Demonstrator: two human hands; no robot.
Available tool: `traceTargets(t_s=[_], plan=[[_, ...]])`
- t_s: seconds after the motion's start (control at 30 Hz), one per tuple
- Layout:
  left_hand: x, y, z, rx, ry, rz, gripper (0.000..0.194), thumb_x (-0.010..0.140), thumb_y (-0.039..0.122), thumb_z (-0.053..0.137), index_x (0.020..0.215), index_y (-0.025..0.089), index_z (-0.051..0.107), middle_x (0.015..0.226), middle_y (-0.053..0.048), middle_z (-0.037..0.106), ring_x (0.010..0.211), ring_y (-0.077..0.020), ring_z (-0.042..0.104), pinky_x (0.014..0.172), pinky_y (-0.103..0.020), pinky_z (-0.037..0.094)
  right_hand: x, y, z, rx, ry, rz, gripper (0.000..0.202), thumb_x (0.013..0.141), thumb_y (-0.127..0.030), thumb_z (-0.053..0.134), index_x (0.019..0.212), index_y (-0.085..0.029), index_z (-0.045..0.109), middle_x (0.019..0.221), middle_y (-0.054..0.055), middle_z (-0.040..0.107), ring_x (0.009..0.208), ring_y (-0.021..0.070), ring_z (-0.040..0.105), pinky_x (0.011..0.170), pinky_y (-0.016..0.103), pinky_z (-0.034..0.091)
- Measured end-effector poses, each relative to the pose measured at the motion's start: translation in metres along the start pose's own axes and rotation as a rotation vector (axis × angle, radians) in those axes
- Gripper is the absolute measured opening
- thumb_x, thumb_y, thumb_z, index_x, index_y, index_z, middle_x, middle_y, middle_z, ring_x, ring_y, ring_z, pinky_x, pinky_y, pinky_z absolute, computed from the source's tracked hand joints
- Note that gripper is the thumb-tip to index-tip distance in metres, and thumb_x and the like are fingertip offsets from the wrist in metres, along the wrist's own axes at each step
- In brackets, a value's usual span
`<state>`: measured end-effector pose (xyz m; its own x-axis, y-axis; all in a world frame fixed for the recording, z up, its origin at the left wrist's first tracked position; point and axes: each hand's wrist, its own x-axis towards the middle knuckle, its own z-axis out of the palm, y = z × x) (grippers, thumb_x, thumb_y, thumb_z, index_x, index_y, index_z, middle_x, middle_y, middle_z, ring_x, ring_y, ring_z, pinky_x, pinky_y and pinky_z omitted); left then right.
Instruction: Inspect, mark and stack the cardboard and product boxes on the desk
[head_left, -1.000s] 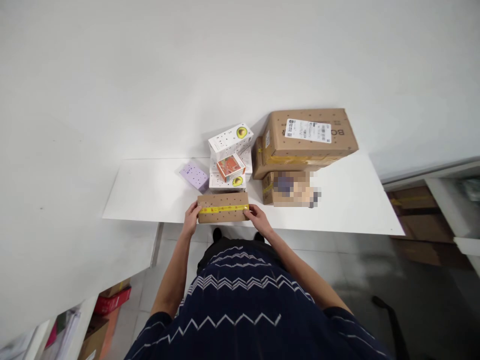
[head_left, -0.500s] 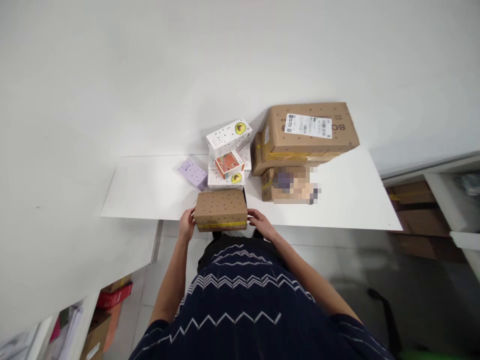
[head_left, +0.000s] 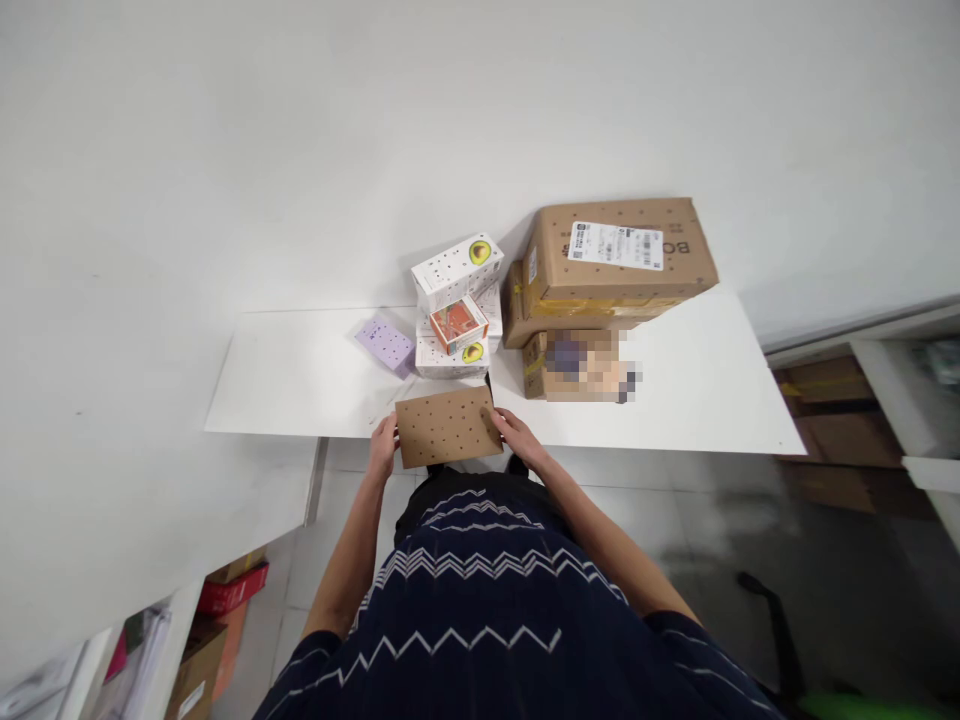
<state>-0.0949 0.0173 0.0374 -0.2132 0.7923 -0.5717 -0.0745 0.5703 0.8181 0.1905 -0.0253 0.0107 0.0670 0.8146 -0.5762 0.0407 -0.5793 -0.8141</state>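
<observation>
"Where's the speckled brown carton (head_left: 448,428)?"

"Gripped at its ends by the left hand (head_left: 383,446) and the right hand (head_left: 519,438) — just in front of the white boxes (head_left: 454,272). Contents hidden."

"Other containers?"

"A purple box (head_left: 385,345) left of the white boxes, a large labelled carton (head_left: 611,282) right of them, an orange box (head_left: 459,325) atop the lower ones — only outsides showing."

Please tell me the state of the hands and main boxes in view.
Dotted brown box: held at both ends
Left hand: on its left end
Right hand: on its right end
Large carton: taped, labelled
White boxes: stacked
Orange box: lying on them
Lilac box: lying on the table
</observation>
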Motion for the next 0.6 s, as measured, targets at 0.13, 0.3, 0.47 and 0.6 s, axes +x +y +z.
traceTargets(t_s=[0.13,0.3,0.47,0.6], plan=[[0.000,0.012,-0.003,-0.119,-0.010,0.092,0.049,0.071,0.064,0.070,0.092,0.020,0.065,0.105,-0.008,0.070,0.086,-0.0182,0.064,0.066,-0.027,0.046,-0.003,-0.009,-0.003,0.079,-0.012,-0.047,0.050,0.081,-0.070,0.053,0.099,-0.024,0.063,0.105,0.005,0.070,0.103,0.0227,0.062,0.084,0.034,0.047],[0.003,0.009,-0.003,-0.226,0.028,0.178,0.042,0.073,0.060,0.069,0.083,0.020,0.059,0.102,-0.007,0.070,0.090,-0.0185,0.065,0.072,-0.028,0.047,-0.006,-0.011,0.000,0.190,0.022,-0.075,0.048,0.082,-0.070,0.053,0.090,-0.024,0.062,0.114,0.006,0.068,0.109,0.0231,0.060,0.088,0.034,0.046],[0.007,-0.004,0.000,-0.201,0.077,0.170,0.042,0.071,0.060,0.070,0.076,0.021,0.055,0.098,-0.007,0.069,0.093,-0.0196,0.065,0.073,-0.028,0.047,-0.002,-0.008,0.003,0.191,0.060,-0.058,0.050,0.080,-0.072,0.053,0.090,-0.024,0.063,0.111,0.007,0.069,0.111,0.0254,0.059,0.089,0.036,0.046],[0.009,-0.010,0.002,-0.136,0.106,0.139,0.042,0.070,0.058,0.072,0.074,0.021,0.053,0.093,-0.004,0.067,0.089,-0.0170,0.064,0.072,-0.026,0.045,0.001,-0.009,0.003,0.175,0.069,-0.044,0.050,0.079,-0.072,0.054,0.091,-0.024,0.063,0.111,0.006,0.069,0.109,0.0251,0.061,0.088,0.036,0.047]])
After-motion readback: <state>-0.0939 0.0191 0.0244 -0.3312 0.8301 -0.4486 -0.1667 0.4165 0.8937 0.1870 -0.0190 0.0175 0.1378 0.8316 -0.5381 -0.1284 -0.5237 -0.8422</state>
